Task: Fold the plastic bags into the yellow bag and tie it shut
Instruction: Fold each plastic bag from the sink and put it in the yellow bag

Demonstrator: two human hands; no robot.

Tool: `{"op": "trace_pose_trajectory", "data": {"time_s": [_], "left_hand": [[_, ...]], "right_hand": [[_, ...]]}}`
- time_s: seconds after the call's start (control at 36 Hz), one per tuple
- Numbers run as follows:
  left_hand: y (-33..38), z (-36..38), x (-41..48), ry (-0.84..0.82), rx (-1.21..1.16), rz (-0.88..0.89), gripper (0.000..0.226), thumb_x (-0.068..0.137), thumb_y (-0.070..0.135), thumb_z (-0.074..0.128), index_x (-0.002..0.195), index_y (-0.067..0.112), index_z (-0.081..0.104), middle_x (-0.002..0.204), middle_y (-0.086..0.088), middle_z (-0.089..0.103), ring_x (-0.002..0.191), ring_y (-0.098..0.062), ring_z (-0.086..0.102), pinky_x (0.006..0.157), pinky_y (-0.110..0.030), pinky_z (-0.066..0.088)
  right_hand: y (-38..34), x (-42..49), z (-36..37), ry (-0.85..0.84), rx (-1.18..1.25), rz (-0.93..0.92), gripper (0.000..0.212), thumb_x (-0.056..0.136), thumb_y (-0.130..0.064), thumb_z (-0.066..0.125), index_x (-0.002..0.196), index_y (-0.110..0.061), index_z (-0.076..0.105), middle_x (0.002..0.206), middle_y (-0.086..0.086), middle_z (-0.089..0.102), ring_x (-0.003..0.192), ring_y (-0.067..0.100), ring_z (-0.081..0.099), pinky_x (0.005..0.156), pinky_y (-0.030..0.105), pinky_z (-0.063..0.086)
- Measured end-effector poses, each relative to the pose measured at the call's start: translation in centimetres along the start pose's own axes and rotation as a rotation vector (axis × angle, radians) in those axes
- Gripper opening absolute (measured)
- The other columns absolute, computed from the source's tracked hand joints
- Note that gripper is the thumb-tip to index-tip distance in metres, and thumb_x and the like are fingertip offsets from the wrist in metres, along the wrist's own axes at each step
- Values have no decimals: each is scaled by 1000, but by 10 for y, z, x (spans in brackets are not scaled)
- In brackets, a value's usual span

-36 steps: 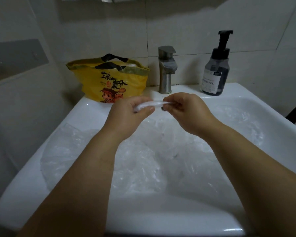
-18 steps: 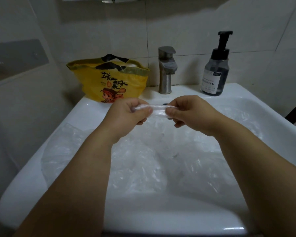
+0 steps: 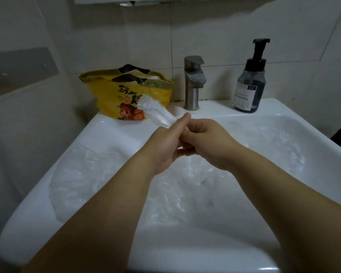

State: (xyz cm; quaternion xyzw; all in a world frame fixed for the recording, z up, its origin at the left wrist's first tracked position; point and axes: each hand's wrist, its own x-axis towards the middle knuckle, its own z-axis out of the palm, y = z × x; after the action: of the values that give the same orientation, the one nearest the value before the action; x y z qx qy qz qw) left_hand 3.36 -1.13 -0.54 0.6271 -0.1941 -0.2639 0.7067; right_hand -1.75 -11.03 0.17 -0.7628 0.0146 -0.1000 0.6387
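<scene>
Both hands are observed meeting above the back half of the sink [image 3: 283, 109], close to the centre of the view. The left hand [image 3: 163, 143] is seen with its back toward the camera. One digit is extended toward 1 o'clock along the folded plastic bag [image 3: 156, 112], and the remaining fingers are curled beneath it. The bag is thus held in a closed grip, though the exact contact under the hand is hidden. The right hand [image 3: 209, 138] is pressed against the left, with its fingers curled inward over the near end of the same bag. A pinching hold is indicated, but the fingertips are partly covered by the left hand.

The folded plastic bag is compacted into a narrow, translucent white strip, which projects from the joined hands toward 10 o'clock. Its free end is seen in front of the yellow bag [image 3: 116, 93]; whether the two touch cannot be determined.

The yellow bag is stood upright on the back left corner of the sink rim, at 10 o'clock from the hands. Its mouth is open, its black handles are raised, and something white is visible inside. Loose plastic bags [image 3: 83, 178], clear and crumpled, are spread across the basin from 8 o'clock to 3 o'clock beneath the forearms. A metal faucet [image 3: 193, 83] is noted at 12 o'clock, and a dark pump bottle [image 3: 248, 83] at 2 o'clock.
</scene>
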Motion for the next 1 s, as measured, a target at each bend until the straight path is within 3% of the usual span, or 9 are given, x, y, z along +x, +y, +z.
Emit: {"op": "trace_pose_trajectory", "data": {"time_s": [0.08,0.22,0.36,0.53,0.69,0.83,1.0], "left_hand": [[4,-3,2,30,7,28,36,103,33,40,93,18,70,81,-3,71,77,-19,61,69,-30,51],[12,-12,1,122,-149,74,36,101,30,42,87,11,69,88,-2,69,75,-13,64,61,-26,50],[14,-13,0,251,-323,83,27,100,25,50,79,12,61,64,3,67,73,-12,61,70,-31,53],[20,-14,-10,366,-442,82,34,98,34,54,70,15,51,49,4,54,54,-10,55,58,-27,50],[33,-15,-18,441,-453,90,35,100,36,47,75,13,51,48,4,52,54,-10,55,56,-27,50],[45,-17,-16,517,-480,102,21,100,20,48,82,12,52,74,-2,56,71,-12,57,64,-30,51],[62,-33,-7,534,-395,175,28,98,16,44,70,13,44,61,-1,52,68,-17,53,71,-33,50]], "right_hand": [[0,-1,-2,-1,-29,7,27,97,-15,53,94,10,64,74,11,59,65,21,55,55,22,47],[-1,-2,-4,-38,-4,70,20,96,-12,54,83,-3,66,67,6,59,54,8,52,54,19,48],[-3,-6,-3,-74,23,100,21,96,-13,55,79,-6,66,65,4,61,54,7,53,54,20,48],[-10,-10,3,-124,52,82,17,95,-14,55,84,-6,66,67,5,61,53,6,54,54,19,48],[-25,-11,7,-135,-32,61,17,95,-16,56,89,-5,66,67,4,62,58,10,54,56,19,49],[-37,-4,9,-141,-120,49,17,96,-19,55,87,-9,65,69,2,63,56,7,55,56,17,50],[-51,11,19,-164,-93,16,17,96,-19,56,86,-9,65,69,2,62,61,11,55,61,23,49]]}}
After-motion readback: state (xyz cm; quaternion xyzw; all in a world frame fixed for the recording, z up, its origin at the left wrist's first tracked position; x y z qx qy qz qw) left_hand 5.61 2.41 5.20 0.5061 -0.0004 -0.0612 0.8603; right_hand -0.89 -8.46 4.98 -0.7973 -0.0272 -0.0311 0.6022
